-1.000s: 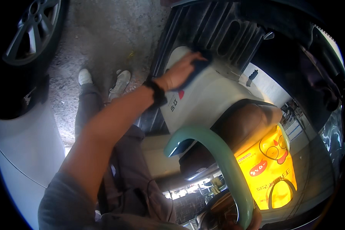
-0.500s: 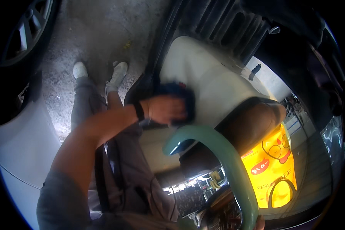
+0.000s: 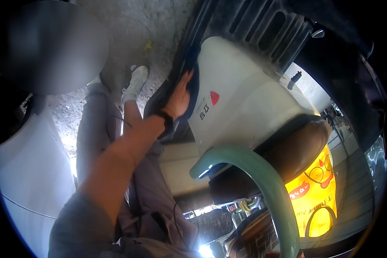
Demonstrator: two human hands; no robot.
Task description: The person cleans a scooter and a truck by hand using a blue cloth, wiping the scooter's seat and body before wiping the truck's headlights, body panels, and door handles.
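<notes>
Left hand (image 3: 179,99), fingers nearly straight, lies against cloth (image 3: 195,89); pinch hidden, cannot tell. Cloth likely light, soft; best bunched mid-palm. Right hand (image 3: 300,254) at green rail (image 3: 266,180), grip unclear.

two hands (image 3: 179,101), one dark cloth (image 3: 194,91), two shoes (image 3: 136,81), one wristband (image 3: 167,120), one yellow bag (image 3: 320,193), one green bar (image 3: 268,182)

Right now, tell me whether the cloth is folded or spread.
Cannot tell: the left hand covers part of the cloth, and its dark edges blur.

Scooter body panel (image 3: 245,105): smooth, plastic-like, softly glossy. Curved green bar (image 3: 267,180): glossy. Ribbed footboard (image 3: 251,32): matt. Wiping cloth (image 3: 195,88): matt.
</notes>
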